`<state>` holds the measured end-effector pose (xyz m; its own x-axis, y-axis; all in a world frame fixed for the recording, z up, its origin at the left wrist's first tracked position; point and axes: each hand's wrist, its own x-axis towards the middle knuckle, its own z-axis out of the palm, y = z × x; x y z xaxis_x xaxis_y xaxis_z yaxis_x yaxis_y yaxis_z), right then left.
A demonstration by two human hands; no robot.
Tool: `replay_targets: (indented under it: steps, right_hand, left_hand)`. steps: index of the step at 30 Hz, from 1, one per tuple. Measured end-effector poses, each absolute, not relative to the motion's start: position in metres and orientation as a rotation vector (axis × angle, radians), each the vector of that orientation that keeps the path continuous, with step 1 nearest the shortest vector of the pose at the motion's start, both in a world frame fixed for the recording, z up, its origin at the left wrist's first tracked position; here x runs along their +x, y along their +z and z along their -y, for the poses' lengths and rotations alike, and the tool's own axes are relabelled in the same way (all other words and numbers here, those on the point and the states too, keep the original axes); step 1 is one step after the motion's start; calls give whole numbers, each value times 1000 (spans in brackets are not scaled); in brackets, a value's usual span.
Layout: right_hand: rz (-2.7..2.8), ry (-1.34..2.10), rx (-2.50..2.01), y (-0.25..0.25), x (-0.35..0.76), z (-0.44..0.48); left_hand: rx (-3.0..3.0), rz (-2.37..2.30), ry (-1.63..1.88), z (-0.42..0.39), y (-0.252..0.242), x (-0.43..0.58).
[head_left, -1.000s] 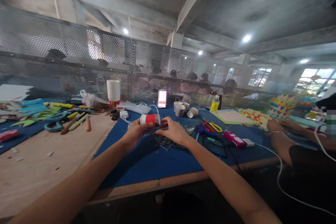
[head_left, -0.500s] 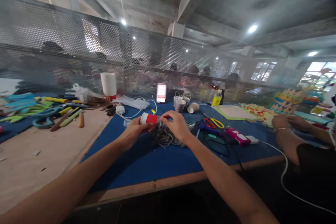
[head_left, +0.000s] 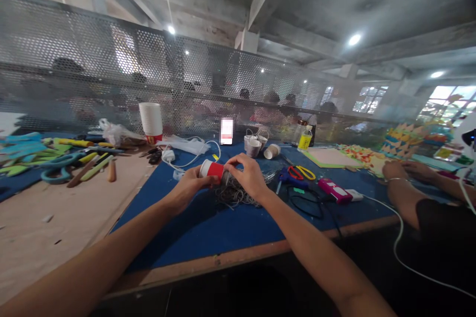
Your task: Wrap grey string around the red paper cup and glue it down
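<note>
The left hand (head_left: 187, 187) grips a paper cup (head_left: 212, 172) on its side above the blue mat (head_left: 178, 240), probably to turn its red end toward the right hand (head_left: 252, 177). The right fingers bend at that end, over tangled grey cord (head_left: 238, 197); whether they pinch a strand I cannot tell, and the cup's underside is partly hidden.
</note>
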<state>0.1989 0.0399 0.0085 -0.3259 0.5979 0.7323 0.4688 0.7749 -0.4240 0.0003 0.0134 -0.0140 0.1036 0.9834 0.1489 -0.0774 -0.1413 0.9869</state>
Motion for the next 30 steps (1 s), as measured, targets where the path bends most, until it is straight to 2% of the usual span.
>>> replay_targets:
  steps: [30]
  right_hand:
    - [1947,221,-878,8,199,-36]
  left_hand:
    - [1409,-1002,1278,-9,-11,3]
